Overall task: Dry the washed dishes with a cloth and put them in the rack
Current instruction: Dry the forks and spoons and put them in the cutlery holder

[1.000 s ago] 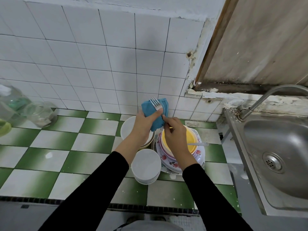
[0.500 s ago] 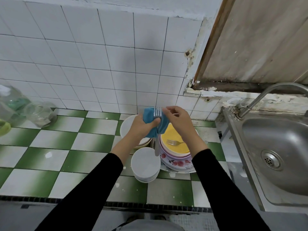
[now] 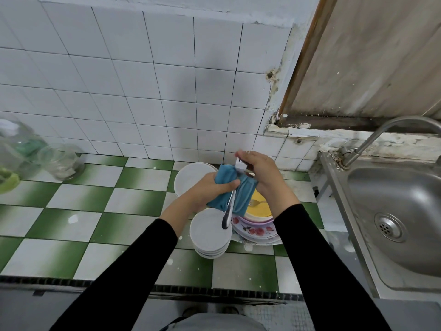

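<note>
Fork [image 3: 226, 217] up over the dishes, handle pointing down, its middle swallowed by the blue cloth [image 3: 245, 192]. Left hand [image 3: 205, 189] grips the cloth, thumb pressed across the front, fingers curled round behind. Right hand [image 3: 265, 173] comes in from the other side and pinches the top end of the fork (blurred white there, the tines hard to make out). Both hands hover above the green-and-white tiled counter [image 3: 95, 206], close to the wall.

Below them: a stack of white bowls [image 3: 210, 232] under the dangling handle, and just beside it a yellow plate [image 3: 260, 207] sitting on flowered plates [image 3: 255, 231]. A second fork [image 3: 256, 202] lies on the yellow plate. Another white bowl [image 3: 191, 177] sits behind the left hand. Steel sink [image 3: 393, 211] and tap [image 3: 381, 134] off to the right, glass jars [image 3: 59, 161] far left by the wall.
</note>
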`<action>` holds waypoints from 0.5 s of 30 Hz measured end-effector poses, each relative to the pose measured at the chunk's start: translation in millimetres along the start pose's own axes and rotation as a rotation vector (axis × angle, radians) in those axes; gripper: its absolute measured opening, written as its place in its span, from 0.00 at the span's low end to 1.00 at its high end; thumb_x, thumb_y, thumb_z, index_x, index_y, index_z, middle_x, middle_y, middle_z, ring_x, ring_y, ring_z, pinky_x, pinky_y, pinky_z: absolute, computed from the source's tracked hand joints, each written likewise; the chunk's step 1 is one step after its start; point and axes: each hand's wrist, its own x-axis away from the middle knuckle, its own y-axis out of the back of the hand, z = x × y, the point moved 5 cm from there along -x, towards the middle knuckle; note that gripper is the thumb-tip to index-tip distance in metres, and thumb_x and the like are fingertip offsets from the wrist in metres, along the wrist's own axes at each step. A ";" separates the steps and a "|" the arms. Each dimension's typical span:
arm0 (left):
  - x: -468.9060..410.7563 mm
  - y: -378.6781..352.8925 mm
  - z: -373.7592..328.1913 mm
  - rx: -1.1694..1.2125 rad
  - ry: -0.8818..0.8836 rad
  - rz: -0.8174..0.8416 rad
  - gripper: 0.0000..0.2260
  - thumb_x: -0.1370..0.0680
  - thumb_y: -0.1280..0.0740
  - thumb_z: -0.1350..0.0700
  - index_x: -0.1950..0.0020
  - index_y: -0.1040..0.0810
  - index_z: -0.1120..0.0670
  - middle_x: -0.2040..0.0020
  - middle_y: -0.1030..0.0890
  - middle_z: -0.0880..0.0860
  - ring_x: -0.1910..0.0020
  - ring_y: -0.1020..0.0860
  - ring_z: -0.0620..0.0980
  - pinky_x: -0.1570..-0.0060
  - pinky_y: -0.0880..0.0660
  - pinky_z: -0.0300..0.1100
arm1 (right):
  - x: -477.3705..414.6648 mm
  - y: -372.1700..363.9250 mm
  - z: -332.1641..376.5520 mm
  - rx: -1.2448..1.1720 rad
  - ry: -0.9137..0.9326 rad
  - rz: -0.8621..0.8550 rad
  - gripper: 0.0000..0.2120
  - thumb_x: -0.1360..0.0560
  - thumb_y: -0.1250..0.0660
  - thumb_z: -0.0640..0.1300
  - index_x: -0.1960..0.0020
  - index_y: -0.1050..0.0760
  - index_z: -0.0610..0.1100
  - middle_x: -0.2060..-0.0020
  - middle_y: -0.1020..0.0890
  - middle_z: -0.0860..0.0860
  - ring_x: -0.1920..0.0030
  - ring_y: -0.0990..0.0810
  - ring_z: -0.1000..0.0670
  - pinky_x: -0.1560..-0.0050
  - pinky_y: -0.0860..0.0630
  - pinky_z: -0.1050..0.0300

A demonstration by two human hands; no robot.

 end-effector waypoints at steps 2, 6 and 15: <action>1.7 -3.1 3.5 -0.020 0.015 0.048 0.09 0.24 0.30 0.49 0.48 0.26 0.50 0.51 0.20 0.52 0.53 0.20 0.50 0.52 0.21 0.43 | -2.1 8.9 3.9 0.024 0.012 -0.042 0.05 0.23 0.28 0.42 0.57 0.17 0.43 0.67 0.17 0.52 0.68 0.23 0.55 0.68 0.29 0.63; 0.6 -5.4 1.2 -0.068 0.004 0.038 0.09 0.25 0.29 0.48 0.50 0.26 0.48 0.52 0.20 0.50 0.54 0.21 0.48 0.53 0.22 0.42 | -2.7 14.3 2.1 0.089 0.024 0.000 0.06 0.22 0.28 0.46 0.56 0.17 0.45 0.63 0.19 0.51 0.67 0.27 0.53 0.66 0.32 0.60; 0.7 -8.8 4.7 -0.115 0.038 0.056 0.13 0.26 0.28 0.46 0.47 0.26 0.50 0.50 0.19 0.52 0.50 0.20 0.51 0.48 0.22 0.45 | -8.5 38.7 2.4 0.008 0.016 -0.187 0.10 0.23 0.28 0.42 0.61 0.24 0.41 0.69 0.26 0.48 0.74 0.32 0.53 0.74 0.33 0.63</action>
